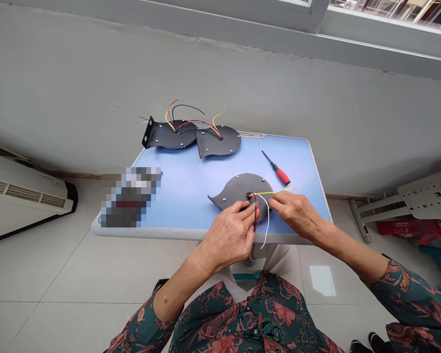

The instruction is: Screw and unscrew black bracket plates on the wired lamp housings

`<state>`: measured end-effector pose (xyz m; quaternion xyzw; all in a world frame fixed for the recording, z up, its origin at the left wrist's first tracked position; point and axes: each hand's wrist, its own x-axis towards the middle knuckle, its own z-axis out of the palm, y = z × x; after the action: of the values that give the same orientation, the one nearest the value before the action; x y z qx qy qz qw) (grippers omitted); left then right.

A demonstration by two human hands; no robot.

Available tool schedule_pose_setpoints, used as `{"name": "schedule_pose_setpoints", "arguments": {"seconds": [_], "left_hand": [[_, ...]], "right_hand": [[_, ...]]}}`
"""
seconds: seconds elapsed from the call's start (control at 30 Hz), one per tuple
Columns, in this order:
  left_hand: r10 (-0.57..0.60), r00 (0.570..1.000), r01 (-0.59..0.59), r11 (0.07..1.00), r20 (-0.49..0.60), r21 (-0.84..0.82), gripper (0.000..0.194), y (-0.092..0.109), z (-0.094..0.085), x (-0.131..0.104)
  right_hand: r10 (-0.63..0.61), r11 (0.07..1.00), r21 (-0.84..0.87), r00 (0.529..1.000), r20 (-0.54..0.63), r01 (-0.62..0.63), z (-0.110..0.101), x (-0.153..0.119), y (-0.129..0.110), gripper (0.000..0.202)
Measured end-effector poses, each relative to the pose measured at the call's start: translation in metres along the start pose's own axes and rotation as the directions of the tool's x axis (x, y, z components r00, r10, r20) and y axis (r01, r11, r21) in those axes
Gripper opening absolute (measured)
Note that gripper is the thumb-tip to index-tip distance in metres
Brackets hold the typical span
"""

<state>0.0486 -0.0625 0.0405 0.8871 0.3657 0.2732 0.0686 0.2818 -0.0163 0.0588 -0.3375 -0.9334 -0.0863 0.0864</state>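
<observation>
In front of me a round black metal plate point(238, 185) with a bent tab lies on the small table, several screws around its rim. Yellow, white, red and black wires come out of a hole in its middle. My left hand point(233, 233) rests over the near part of the plate, its fingers closed around the red and black wires point(256, 211). The white wire point(268, 223) hangs loose between my hands, past the table's near edge. At the plate's right edge my right hand point(294, 211) is pinched closed beside the yellow wire point(268, 192); its fingertips hide what they grip.
Two similar black plates point(172, 135) with loose wires lie at the back left of the blue table point(180, 191). A red-handled screwdriver point(282, 175) lies at the right. A blurred-out dark item point(130, 201) occupies the left end. Behind stands a wall point(206, 73).
</observation>
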Motion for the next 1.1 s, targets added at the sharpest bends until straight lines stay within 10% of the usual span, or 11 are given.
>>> {"name": "schedule_pose_setpoints", "arguments": {"seconds": [0.7, 0.97, 1.1], "left_hand": [[0.016, 1.0, -0.015, 0.999, -0.014, 0.028, 0.043, 0.0, 0.0, 0.0], [0.024, 1.0, -0.024, 0.999, -0.015, 0.027, 0.041, 0.0, 0.0, 0.0], [0.024, 1.0, -0.024, 0.999, 0.002, 0.028, 0.04, -0.001, -0.001, 0.001]], "right_hand": [[0.112, 0.992, -0.072, 0.979, 0.17, -0.101, -0.002, 0.008, -0.002, 0.023], [0.169, 0.985, 0.045, 0.98, -0.103, -0.165, -0.007, -0.019, 0.012, 0.042], [0.479, 0.877, 0.173, 0.842, -0.25, -0.448, -0.019, -0.005, 0.036, 0.034]]}}
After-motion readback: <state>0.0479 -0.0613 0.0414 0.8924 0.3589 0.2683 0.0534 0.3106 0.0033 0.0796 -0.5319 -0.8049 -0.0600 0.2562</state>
